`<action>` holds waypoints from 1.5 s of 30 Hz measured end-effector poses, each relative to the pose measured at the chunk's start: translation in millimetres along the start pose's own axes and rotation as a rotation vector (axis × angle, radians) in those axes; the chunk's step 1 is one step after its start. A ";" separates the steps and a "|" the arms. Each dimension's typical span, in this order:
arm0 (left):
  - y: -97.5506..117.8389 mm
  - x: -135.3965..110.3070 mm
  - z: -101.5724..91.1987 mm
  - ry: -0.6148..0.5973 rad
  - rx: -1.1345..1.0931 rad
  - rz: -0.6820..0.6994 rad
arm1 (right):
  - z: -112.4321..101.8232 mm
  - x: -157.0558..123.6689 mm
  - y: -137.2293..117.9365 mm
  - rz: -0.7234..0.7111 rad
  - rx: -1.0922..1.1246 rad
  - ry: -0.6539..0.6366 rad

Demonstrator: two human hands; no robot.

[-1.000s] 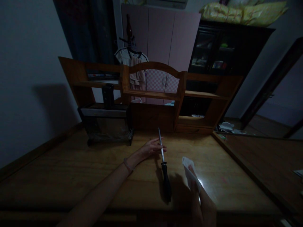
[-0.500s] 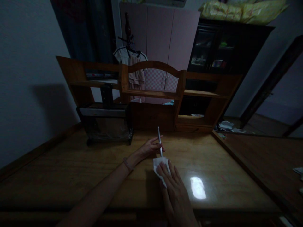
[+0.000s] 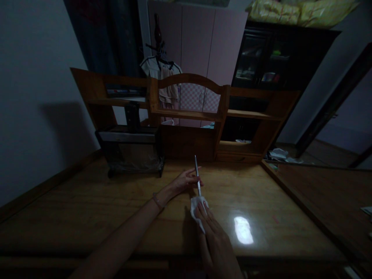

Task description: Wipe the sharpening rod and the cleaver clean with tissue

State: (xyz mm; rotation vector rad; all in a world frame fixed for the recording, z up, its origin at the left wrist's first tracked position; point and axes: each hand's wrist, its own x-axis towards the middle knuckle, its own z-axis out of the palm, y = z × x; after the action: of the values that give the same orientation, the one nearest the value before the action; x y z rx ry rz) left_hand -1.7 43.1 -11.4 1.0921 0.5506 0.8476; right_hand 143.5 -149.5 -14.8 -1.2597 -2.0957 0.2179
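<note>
A sharpening steel with a thin metal rod lies across the wooden desk, tip pointing away from me. My left hand pinches the rod near its middle. My right hand presses a white tissue down over the rod's lower part, fingers curled on the tissue. The steel's black handle is hidden under my right hand.
A wooden shelf unit stands along the desk's back edge, with a dark box-like stand at its left. A bright light patch reflects on the desk right of my hand. Papers lie past the desk's right corner.
My right hand swung in from the right with the tissue and came down over the steel, covering its black handle. Since then it has bunched the tissue tighter on the rod.
</note>
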 end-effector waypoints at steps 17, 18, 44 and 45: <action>-0.2 1.1 -1.0 0.000 0.030 0.004 | -6.9 -4.4 0.9 -0.019 -0.083 -0.065; -0.3 1.3 -1.0 -0.003 0.033 0.007 | -4.7 -2.1 0.1 -0.010 -0.084 -0.058; -0.9 1.1 -1.1 -0.017 0.067 0.008 | 0.2 -12.4 0.5 -0.098 -0.140 0.009; -0.5 0.8 -0.6 -0.018 0.069 0.006 | 1.6 -11.9 0.9 -0.084 -0.150 -0.004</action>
State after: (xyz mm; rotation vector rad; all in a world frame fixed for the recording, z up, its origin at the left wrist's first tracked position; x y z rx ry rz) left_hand -1.5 43.9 -12.1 1.1642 0.5652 0.8279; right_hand 146.9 -158.6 -21.9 -1.2546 -2.1965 0.0260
